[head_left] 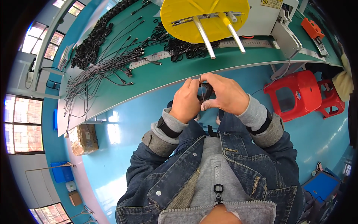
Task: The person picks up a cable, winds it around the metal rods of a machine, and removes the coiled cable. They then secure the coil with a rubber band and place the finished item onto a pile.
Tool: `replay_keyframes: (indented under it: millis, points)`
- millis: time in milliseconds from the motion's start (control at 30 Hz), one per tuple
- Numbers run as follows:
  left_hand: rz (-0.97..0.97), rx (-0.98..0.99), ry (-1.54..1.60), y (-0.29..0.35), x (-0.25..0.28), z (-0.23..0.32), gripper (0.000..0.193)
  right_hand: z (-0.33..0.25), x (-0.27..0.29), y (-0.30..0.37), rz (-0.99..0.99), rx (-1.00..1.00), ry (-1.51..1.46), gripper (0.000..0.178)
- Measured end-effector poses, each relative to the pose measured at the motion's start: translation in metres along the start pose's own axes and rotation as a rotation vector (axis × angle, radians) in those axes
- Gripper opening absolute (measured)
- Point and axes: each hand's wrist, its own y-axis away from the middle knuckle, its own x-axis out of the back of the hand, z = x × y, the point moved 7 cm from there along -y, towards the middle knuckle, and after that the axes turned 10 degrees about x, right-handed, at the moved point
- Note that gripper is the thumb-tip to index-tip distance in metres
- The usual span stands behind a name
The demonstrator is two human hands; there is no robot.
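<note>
In front of my body, just off the near edge of the table, both hands meet around a small dark coil of cable (206, 92). My left hand (185, 100) is closed at the coil's left side, its fingers bent and pressed together. Thumb and fingers of my right hand (230, 96) curve around the coil's right side. A thin strand runs upright between the fingertips across the coil; I cannot make out whether it is a cable end or a band. Beyond my hands, a yellow disc (179, 28) carries two pale pegs that point toward me.
Loose grey cables (89, 78) spread over the green table (149, 79) at left. Black rings (186, 50) lie below the disc, beside a metal ruler (244, 43). A black pile (87, 50) sits farther back. Red stools (298, 95) stand right; a cardboard box (85, 139) is at left.
</note>
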Motion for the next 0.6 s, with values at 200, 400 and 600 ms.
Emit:
replay_keyframes:
  millis: [200, 400, 600]
  points:
    - [0.121, -0.035, -0.085, 0.001, -0.002, 0.013, 0.062, 0.005, -0.014, -0.001, -0.184, -0.052, 0.118, 0.047]
    - [0.157, -0.114, -0.133, 0.008, -0.017, 0.006, 0.066, 0.01, -0.033, 0.005, -0.373, -0.158, 0.265, 0.03]
    - [0.184, -0.151, 0.123, 0.005, -0.011, -0.009, 0.063, 0.019, -0.038, 0.012, -0.062, -0.213, -0.085, 0.026]
